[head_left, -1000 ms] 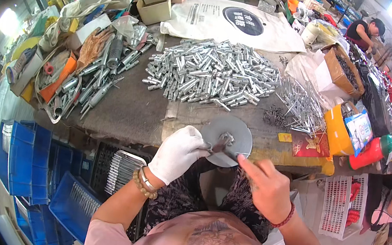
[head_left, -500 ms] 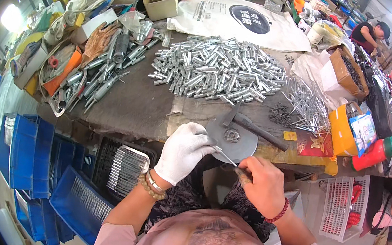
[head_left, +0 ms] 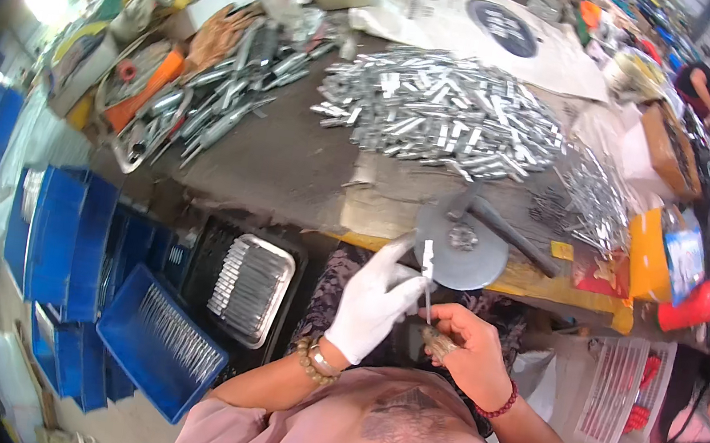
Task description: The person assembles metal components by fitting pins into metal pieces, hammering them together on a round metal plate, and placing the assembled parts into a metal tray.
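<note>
2 hands meet just below the centre of the frame: the left hand [head_left: 373,305], in a white glove, and the bare right hand [head_left: 465,353] close beside it. Between them stands a thin metal pin [head_left: 427,276], nearly upright, its upper end overlapping the lower edge of a round grey metal disc [head_left: 467,259] that lies at the table's near edge. The gloved fingers pinch the pin near its top, while the right hand is curled around its lower end, so both hands are grasping the same piece. A dark hammer [head_left: 506,228] rests across the disc, its handle running toward the right. Above it, in the upper middle of the frame, a big heap of short silver metal pieces [head_left: 440,121] covers the grey table [head_left: 281,167]. Further left lies a spread of longer metal tools [head_left: 217,109]. In the lower left, under the table, sit blue plastic crates [head_left: 151,343] and a black tray of metal rods [head_left: 252,284]. A white sack [head_left: 479,27] lies at the top of the frame.
</note>
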`<state>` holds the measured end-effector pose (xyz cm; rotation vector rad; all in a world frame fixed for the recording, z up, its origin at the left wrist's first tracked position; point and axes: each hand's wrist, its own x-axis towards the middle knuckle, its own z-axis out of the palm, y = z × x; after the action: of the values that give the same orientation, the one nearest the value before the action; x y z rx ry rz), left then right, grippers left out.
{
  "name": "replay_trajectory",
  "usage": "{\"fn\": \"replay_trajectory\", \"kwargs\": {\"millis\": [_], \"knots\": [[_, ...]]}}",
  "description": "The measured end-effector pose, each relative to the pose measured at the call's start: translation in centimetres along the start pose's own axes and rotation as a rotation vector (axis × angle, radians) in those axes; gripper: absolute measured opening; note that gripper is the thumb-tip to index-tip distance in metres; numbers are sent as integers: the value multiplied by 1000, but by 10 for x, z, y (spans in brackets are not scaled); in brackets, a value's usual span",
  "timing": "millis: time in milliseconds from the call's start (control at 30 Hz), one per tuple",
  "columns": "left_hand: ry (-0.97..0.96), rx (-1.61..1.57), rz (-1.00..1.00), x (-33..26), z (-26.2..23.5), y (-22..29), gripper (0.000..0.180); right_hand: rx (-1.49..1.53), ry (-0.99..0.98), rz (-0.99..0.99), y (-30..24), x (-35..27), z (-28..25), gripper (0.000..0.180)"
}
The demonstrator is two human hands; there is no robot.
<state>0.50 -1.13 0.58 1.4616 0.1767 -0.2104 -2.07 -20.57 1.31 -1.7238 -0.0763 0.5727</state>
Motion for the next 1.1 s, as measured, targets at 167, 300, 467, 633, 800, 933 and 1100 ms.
{"fn": "replay_trajectory", "kwargs": {"millis": [167, 300, 467, 633, 800, 933, 1100], "knots": [[45, -37, 138, 3, -10, -18, 61, -106, 41, -44, -5, 5, 15, 42], [252, -107, 163, -7, -49, -30, 59, -190, -33, -171, -1, 13, 20, 71], [732, 102, 73, -40, -134, -82, 62, -166, -107, -126, 16, 23, 15, 71], [1119, 104, -250, -61, -218, -183, 59, -167, -150, -65, 30, 29, 18, 69], [1288, 255, -262, -66, -258, -228, 56, -152, -163, -22, 34, 32, 17, 67], [1294, 331, -380, -65, -266, -227, 53, -142, -143, -7, 38, 30, 11, 65], [1157, 533, -442, -64, -277, -229, 56, -151, -157, -15, 47, 28, 9, 59]]}}
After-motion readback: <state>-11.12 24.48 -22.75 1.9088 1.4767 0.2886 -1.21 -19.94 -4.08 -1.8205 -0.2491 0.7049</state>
